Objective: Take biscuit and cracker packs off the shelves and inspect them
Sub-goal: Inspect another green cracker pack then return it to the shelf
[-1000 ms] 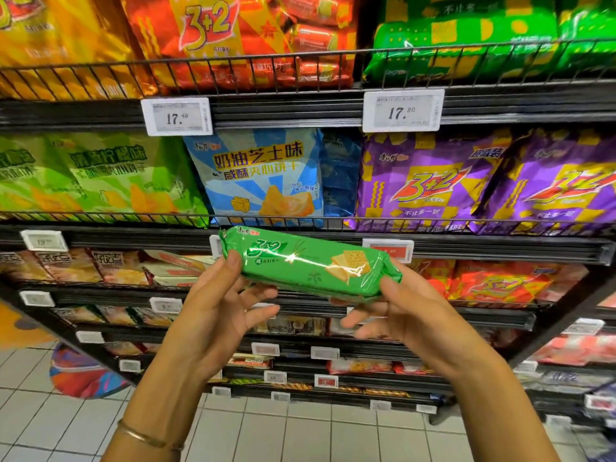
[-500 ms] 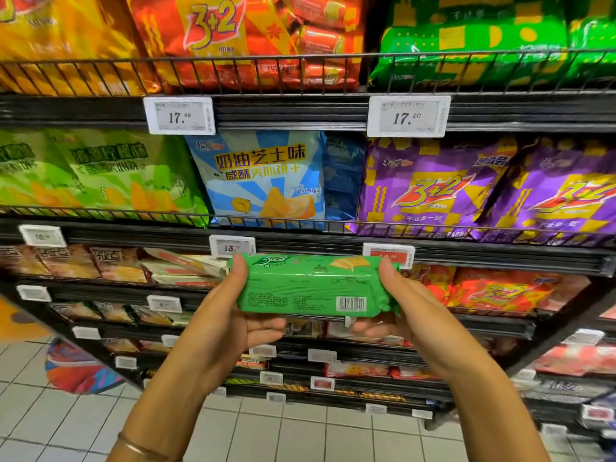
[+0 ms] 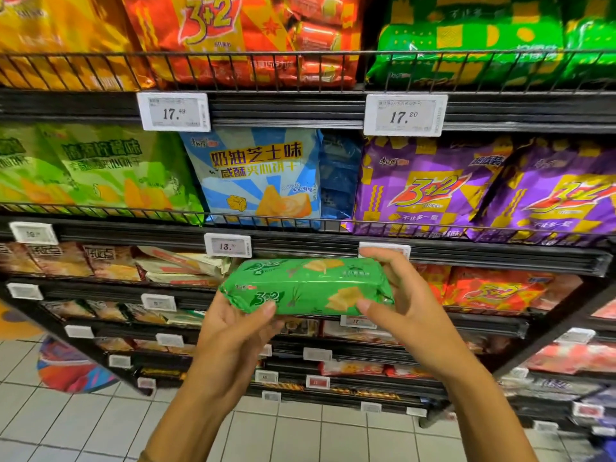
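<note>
Pack: a green cracker pack (image 3: 306, 286) marked "3+2" was off the shelves, held lengthwise in the air, printed face toward the camera, just below the front edge of the shelf (image 3: 300, 243) that carried the 13.70 price tag (image 3: 227, 245).
Left hand (image 3: 233, 331): grasped the pack's left end, thumb on the front face, fingers underneath.
Right hand (image 3: 406, 305): grasped the right end, fingers curled over the top, thumb on the lower front.
Shelf above: a blue bag (image 3: 260, 175) stood behind the wire rail, purple bags (image 3: 430, 188) to its right, light green bags (image 3: 100, 168) to its left.
Floor (image 3: 83, 425): pale tiles below the shelves.
</note>
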### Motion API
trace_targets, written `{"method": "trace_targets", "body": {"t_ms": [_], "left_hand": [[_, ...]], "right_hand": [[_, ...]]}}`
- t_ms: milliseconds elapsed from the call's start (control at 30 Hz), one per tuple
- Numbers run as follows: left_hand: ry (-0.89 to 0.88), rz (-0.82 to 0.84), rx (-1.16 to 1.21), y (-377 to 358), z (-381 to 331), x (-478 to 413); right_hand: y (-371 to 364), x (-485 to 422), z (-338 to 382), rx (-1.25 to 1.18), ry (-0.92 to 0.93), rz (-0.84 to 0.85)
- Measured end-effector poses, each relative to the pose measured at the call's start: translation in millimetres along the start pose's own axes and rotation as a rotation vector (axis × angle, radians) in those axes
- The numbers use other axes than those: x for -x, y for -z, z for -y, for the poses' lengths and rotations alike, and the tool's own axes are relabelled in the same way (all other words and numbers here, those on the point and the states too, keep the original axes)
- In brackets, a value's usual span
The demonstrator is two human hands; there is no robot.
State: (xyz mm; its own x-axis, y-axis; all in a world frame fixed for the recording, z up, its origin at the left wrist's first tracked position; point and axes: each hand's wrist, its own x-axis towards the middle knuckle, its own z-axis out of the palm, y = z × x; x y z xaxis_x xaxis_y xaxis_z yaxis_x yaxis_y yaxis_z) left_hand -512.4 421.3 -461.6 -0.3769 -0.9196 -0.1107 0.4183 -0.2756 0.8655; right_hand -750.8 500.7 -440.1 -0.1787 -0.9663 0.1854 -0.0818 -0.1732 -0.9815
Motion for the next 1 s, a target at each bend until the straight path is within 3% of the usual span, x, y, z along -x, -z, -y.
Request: {"method": "trace_targets", "body": {"t_ms": [133, 233, 367, 467, 633, 833, 1000], "left_hand": [[-0.247, 0.038, -0.184, -15, 0, 6], [-0.440, 0.077, -0.471, -29, -1, 13], [-0.547, 0.154, -0.688, -39, 7, 18], [-0.480, 0.190, -0.733, -40, 9, 20], [-0.414, 0.210, -0.740, -34, 14, 18], [-0.323, 0.164, -0.520, -29, 4, 13], [-0.127, -0.016, -0.220, -31, 3, 6]], "right_hand": [[-8, 6, -26, -0.075, -0.079, 0.013], [-26, 8, -42, 0.062, -0.144, 0.060], [-43, 12, -46, 0.106, -0.175, 0.148], [-46, 14, -39, 0.048, -0.198, 0.161], [-39, 11, -40, 0.163, -0.152, 0.165], [-32, 13, -41, 0.137, -0.210, 0.203], [-22, 16, -26, -0.110, -0.252, 0.419]]}}
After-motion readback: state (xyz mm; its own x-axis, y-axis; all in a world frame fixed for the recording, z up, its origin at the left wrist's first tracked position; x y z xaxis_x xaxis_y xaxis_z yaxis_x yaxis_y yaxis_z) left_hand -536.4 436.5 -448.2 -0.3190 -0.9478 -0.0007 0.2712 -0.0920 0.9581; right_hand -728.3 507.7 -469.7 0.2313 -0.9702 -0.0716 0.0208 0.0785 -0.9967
